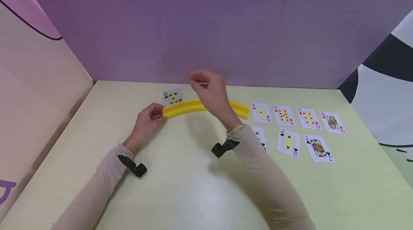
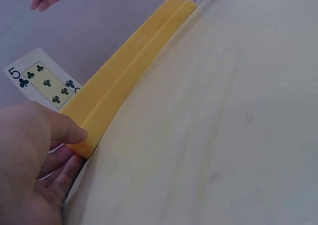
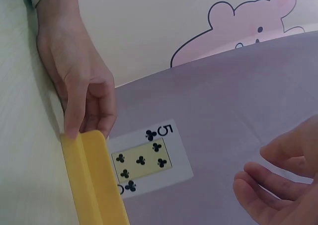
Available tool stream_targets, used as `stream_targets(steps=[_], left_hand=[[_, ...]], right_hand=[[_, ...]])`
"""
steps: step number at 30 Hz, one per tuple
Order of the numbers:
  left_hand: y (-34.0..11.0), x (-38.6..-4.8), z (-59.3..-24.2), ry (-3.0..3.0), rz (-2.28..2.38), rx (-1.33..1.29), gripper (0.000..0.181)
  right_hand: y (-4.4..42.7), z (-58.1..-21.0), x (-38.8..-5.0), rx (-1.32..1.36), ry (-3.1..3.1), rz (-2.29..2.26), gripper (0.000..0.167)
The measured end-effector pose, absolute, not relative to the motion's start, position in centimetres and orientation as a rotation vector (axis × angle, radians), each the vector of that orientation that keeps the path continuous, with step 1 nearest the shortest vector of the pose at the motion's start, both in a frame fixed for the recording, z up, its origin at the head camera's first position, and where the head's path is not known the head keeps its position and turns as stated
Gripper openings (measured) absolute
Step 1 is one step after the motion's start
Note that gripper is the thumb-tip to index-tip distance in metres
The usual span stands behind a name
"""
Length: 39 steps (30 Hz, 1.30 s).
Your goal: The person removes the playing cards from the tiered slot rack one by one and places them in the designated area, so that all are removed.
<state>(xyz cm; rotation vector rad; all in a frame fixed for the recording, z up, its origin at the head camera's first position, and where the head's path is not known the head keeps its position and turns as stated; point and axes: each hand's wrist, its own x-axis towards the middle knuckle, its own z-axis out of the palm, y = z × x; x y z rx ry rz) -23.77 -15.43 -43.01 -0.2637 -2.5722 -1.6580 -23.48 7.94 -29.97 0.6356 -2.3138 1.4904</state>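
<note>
A curved yellow card holder (image 1: 185, 106) lies across the table. My left hand (image 1: 149, 122) grips its left end; the left wrist view shows the thumb (image 2: 74, 130) on the front face and the other fingers (image 2: 62, 165) at the end and underneath. In the holder, near that end, a five of clubs (image 1: 173, 96) stands upright, its lower edge hidden by the yellow rail. My right hand (image 1: 211, 90) is raised above the holder's middle. Seen in the right wrist view, its fingers (image 3: 258, 195) are loosely bent, apart from the thumb, with nothing between them.
Face-up cards lie in two rows on the right of the table (image 1: 180, 187): ace (image 1: 261, 112), nine (image 1: 284, 115), six (image 1: 308, 118) and queen of diamonds (image 1: 333, 122) behind; two of spades (image 1: 288, 143), jack of clubs (image 1: 318, 148) and a partly covered card (image 1: 260, 137) in front. A purple wall (image 1: 209, 25) borders the back.
</note>
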Motion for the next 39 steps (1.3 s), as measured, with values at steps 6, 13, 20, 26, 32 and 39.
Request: stream_targets(steps=[6, 13, 20, 26, 32, 39], left_hand=[[-15.5, -23.8, -43.2, -2.558, -1.657, -0.302, 0.034], [-16.0, -24.1, -43.3, -2.541, -1.651, -0.343, 0.033], [-15.8, -24.3, -43.3, -2.53, -1.666, -0.343, 0.034], [-15.8, -24.3, -43.2, -2.522, -1.671, -0.358, 0.032], [-15.8, -24.2, -43.0, -2.514, -1.672, -0.355, 0.032], [-16.0, -24.3, -43.1, -2.525, -1.706, -0.328, 0.036]], right_hand=[[6.3, -30.7, -24.2, 0.658, -2.403, 1.442, 0.022], [5.8, -32.0, -25.2, 0.819, -2.599, 1.119, 0.042], [5.7, -33.1, -25.6, 0.8, -2.671, 1.091, 0.036], [5.8, -33.8, -25.8, 0.742, -2.597, 1.169, 0.021], [5.7, -34.4, -25.9, 0.713, -2.644, 1.213, 0.012], [5.7, -34.7, -26.0, 0.738, -2.664, 1.231, 0.011]])
